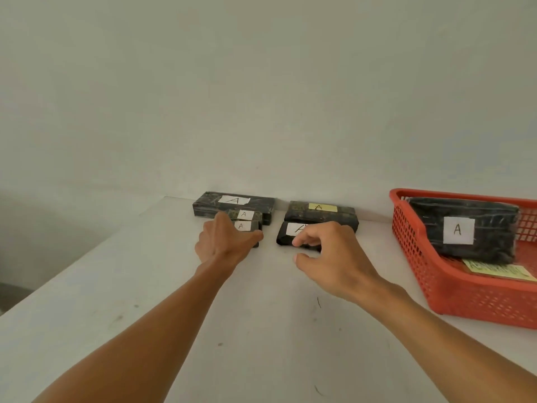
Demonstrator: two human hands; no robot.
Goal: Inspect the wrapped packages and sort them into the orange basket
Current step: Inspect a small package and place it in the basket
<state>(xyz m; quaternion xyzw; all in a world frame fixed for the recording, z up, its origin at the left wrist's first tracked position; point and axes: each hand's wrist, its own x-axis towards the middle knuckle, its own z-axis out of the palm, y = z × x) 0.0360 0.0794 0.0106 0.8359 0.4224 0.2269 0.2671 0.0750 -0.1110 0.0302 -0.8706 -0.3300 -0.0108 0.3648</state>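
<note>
Nearest, both forearms reach out over bare white worktop (261,330), with plenty of free room on the near side of the hands for lifting and turning a package.

The right hand (331,257) is half curled, fingers bent down over the near edge of a black package with a white "A" label (290,232), thumb held apart below it; it looks about to close, and I cannot tell whether it grips yet. The left hand (226,242) lies with fingers together over a small dark package labelled "A" (247,228), thumb stretched toward its right end; contact looks likely, a firm hold not.

These packages look like stiff, light blocks in glossy wrap, so probably a little slippery; taking them across the short sides, thumb against fingers, seems the safest hold.

Just beyond the left hand sits a second small labelled package (245,214), and behind that a long package with a white label (232,205) against the wall (261,97). Beyond the right hand lies a package with a yellow label (319,213).

To the right of the right hand, well apart, the orange basket (436,286) holds one large black package labelled "A" (465,231) and a yellow note (497,270). Its raised rim must be cleared; the wall closes off the far side.
</note>
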